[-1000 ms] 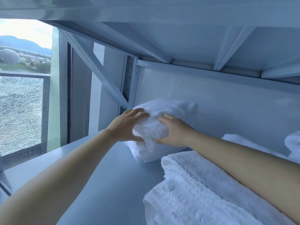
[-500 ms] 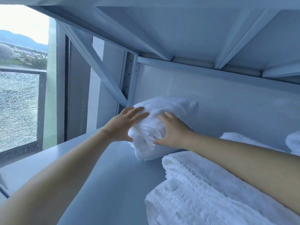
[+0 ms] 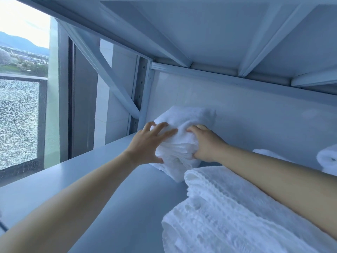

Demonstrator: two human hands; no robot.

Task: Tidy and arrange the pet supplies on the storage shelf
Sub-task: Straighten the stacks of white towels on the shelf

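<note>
Seating the folded towel (image 3: 184, 119) far left on the shelf (image 3: 118, 198) — left hand (image 3: 147, 143) spread, right hand (image 3: 206, 143) gripping it — probably needing squaring next.

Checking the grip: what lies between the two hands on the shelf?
A folded white towel, touched by left hand and right hand; head view shows it.

Cool bluish daylight is cast from the window (image 3: 21, 88) at left; sky is overexposed, edges are bent by wide-angle distortion.
</note>
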